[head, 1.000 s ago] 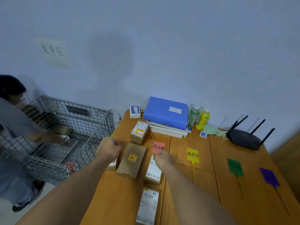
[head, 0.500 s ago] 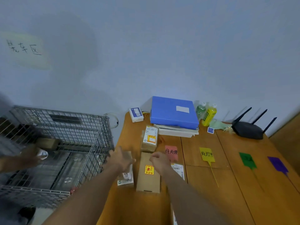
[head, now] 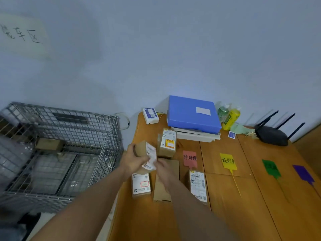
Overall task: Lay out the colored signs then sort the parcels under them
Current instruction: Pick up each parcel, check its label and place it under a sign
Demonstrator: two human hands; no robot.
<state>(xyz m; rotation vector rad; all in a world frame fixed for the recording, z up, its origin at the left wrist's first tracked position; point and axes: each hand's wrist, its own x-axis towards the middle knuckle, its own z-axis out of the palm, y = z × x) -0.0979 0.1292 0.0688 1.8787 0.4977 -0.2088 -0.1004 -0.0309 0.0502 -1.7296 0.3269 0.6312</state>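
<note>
Four colored signs lie in a row on the wooden table (head: 234, 214): red sign (head: 190, 158), yellow sign (head: 227, 161), green sign (head: 271, 168), purple sign (head: 303, 174). My left hand (head: 133, 160) grips a small brown parcel with a white label (head: 145, 155), lifted above the table's left edge. My right hand (head: 162, 168) touches the parcel's lower right corner. Below lie a small labelled parcel (head: 141, 185), a flat brown parcel (head: 164, 186) partly hidden by my right arm, and a white-labelled parcel (head: 198, 186) under the red sign. Another labelled parcel (head: 167, 142) stands behind.
A wire cage cart (head: 69, 145) with a brown box (head: 49, 144) inside stands left of the table. At the back are a blue folder box (head: 192, 113), a white device (head: 150, 115), two bottles (head: 229, 117) and a black router (head: 271, 134).
My left hand has lifted a small parcel off the table's left edge and my right hand has come up to it. The view shifted; the other person at the cart is out of sight.
</note>
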